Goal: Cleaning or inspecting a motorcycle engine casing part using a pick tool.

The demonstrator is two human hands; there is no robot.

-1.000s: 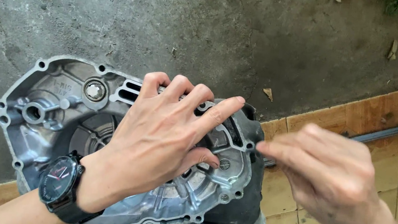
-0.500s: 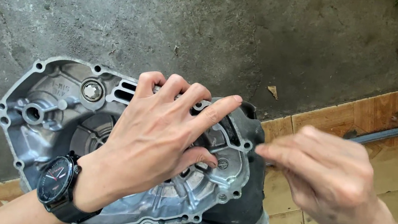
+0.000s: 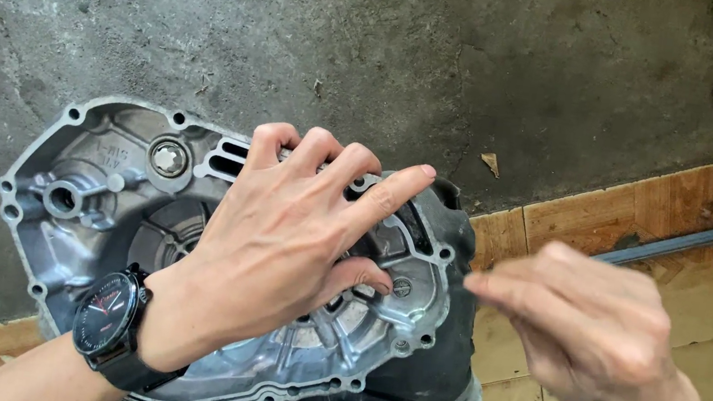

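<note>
Fig.: Outdoor work spot, seen from above, w/ concrete ground and tile edging.
Rough grey concrete floor [image 3: 375, 49], stained and pitted, fills the upper part; dry leaf bits [image 3: 491, 163] lie scattered on it, more at top right. Worn orange-brown tiles [image 3: 700, 206] run diagonally along the lower right and bottom left. A grey metal rod [image 3: 696, 238] lies across the tiles. Even daylight, no hard shadows.

The left hand [image 3: 278, 245], a black wristwatch [image 3: 107, 324] on its wrist, lies flat on a grey metal engine cover [image 3: 103, 197], while the right hand [image 3: 594, 334] hovers pinched just beside its right edge.
</note>
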